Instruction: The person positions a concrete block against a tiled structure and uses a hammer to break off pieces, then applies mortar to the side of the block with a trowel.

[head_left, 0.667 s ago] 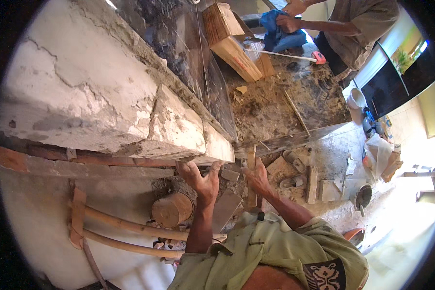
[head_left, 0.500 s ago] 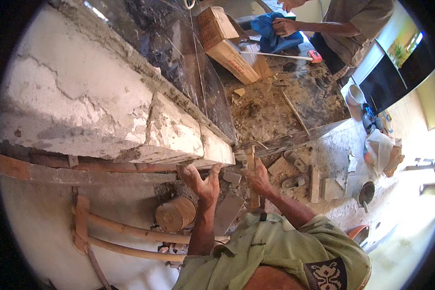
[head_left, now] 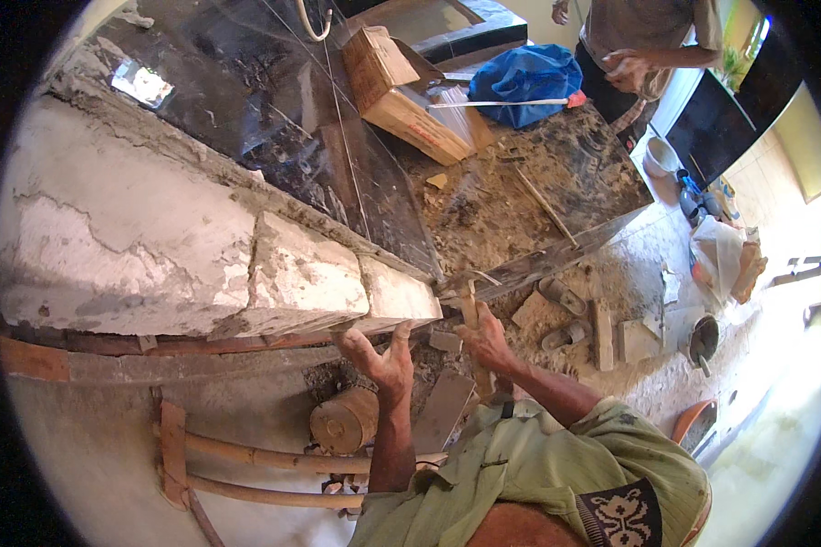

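Observation:
My left hand (head_left: 383, 360) is at the lower edge of a pale block (head_left: 398, 294), the end one in a row of mortared blocks. Its thumb and fingers are spread apart and touch the block from below; some fingertips are hidden under it. Close by on the right, my right hand (head_left: 486, 342) is closed round the wooden handle of a hammer (head_left: 469, 310). The hammer stands nearly upright beside the corner, with a thin curved metal end at its top. A dark stone slab (head_left: 337, 173) lies on top of the blocks.
Across the dirty counter (head_left: 556, 164) lie a cardboard box (head_left: 415, 114), a blue plastic bag (head_left: 524, 84), a stick (head_left: 547, 208) and an extended tape measure (head_left: 576, 98). Another person (head_left: 652, 46) stands behind it. Below are sandals (head_left: 564, 335), a bucket (head_left: 345, 419) and bamboo poles (head_left: 265, 454).
The other person's hand has left the blue bag, which now rests on the counter. My view has shifted slightly; both my hands stay at the block's corner.

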The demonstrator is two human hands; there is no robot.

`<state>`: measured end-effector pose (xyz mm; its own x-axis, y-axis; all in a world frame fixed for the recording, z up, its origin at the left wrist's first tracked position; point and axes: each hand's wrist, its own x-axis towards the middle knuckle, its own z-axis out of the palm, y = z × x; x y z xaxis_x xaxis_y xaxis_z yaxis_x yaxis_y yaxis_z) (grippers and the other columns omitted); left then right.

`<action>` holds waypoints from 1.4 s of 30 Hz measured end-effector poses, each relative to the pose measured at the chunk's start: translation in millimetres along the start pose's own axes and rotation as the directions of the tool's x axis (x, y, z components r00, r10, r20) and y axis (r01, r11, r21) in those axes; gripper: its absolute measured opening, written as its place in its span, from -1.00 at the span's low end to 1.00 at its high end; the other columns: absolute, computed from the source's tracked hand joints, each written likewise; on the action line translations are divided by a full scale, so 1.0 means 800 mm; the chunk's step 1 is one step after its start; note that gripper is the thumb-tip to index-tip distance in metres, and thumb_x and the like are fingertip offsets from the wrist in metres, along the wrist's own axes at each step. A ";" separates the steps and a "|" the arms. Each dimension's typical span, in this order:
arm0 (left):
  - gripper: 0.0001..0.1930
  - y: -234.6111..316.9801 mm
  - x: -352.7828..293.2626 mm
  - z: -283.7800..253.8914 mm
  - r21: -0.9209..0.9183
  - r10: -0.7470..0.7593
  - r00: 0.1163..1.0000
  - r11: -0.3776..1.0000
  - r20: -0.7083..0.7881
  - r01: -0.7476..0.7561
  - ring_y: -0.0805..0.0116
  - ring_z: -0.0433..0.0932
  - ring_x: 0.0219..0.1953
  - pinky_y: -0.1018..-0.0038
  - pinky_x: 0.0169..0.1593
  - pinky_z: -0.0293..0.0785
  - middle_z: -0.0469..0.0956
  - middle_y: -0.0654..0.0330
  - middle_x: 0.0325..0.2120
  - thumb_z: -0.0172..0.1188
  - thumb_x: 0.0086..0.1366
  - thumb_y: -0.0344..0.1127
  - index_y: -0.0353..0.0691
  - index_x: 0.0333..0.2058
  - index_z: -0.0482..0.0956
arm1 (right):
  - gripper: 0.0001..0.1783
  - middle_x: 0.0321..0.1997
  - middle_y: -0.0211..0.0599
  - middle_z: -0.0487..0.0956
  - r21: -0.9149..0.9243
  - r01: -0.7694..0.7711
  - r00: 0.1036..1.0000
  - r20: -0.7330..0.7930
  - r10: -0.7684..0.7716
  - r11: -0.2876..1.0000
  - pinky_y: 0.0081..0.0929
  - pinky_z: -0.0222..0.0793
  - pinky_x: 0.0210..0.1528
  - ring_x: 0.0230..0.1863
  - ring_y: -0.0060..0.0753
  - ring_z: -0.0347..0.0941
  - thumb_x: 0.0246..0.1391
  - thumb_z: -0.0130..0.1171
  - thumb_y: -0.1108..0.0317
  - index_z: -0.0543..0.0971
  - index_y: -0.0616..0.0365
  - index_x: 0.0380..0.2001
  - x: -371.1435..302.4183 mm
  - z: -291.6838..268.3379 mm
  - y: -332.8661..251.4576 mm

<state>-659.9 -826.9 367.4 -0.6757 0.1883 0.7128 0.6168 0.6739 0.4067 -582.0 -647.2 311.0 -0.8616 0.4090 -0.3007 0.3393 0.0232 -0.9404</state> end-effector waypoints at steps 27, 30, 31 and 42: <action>0.03 0.009 0.024 -0.005 0.044 0.118 0.992 0.992 -0.051 -0.116 -0.26 0.23 0.10 -0.13 0.11 0.14 0.23 -0.25 0.11 0.48 0.01 -0.19 -0.20 0.34 -0.04 | -0.58 -0.37 -0.13 0.54 -0.162 -0.073 0.997 0.007 0.075 0.984 -0.29 0.40 -0.31 -0.38 -0.19 0.50 0.07 0.17 0.28 0.37 0.19 -0.02 -0.049 -0.074 0.004; 0.05 0.014 0.037 -0.018 0.109 0.093 0.996 0.990 0.011 -0.094 -0.25 0.18 0.21 -0.25 0.18 0.07 0.21 -0.12 0.14 0.40 0.05 -0.03 0.10 0.37 -0.15 | -0.56 -0.36 -0.03 0.52 -0.389 0.369 0.920 0.020 -0.392 0.844 -0.25 0.42 -0.36 -0.34 0.07 0.50 0.09 0.17 0.22 0.38 0.11 0.02 -0.065 -0.092 0.003; 0.05 0.012 0.043 -0.021 0.113 0.150 0.989 0.982 0.015 -0.151 -0.25 0.20 0.19 -0.25 0.17 0.07 0.22 -0.12 0.13 0.41 0.04 -0.04 0.10 0.37 -0.14 | -0.56 -0.36 -0.03 0.52 -0.394 0.371 0.917 0.015 -0.398 0.841 -0.25 0.42 -0.36 -0.34 0.07 0.50 0.09 0.17 0.22 0.38 0.11 0.02 -0.068 -0.097 -0.002; 0.02 0.013 0.056 -0.042 0.128 0.142 0.988 0.981 0.054 -0.148 -0.29 0.12 0.26 -0.33 0.19 -0.05 0.16 -0.16 0.21 0.39 0.07 -0.11 0.38 0.36 -0.17 | -0.46 -0.34 -0.27 0.36 -0.549 0.784 0.612 0.603 -0.512 0.291 -0.21 0.39 -0.30 -0.25 -0.18 0.44 -0.20 0.22 0.35 0.34 0.03 -0.05 -0.061 -0.091 -0.046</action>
<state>-670.3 -835.2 423.0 -0.6017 0.3203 0.7316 0.6532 0.7245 0.2200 -524.6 -601.9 371.7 -0.9287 -0.3112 0.2017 -0.3691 0.8277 -0.4226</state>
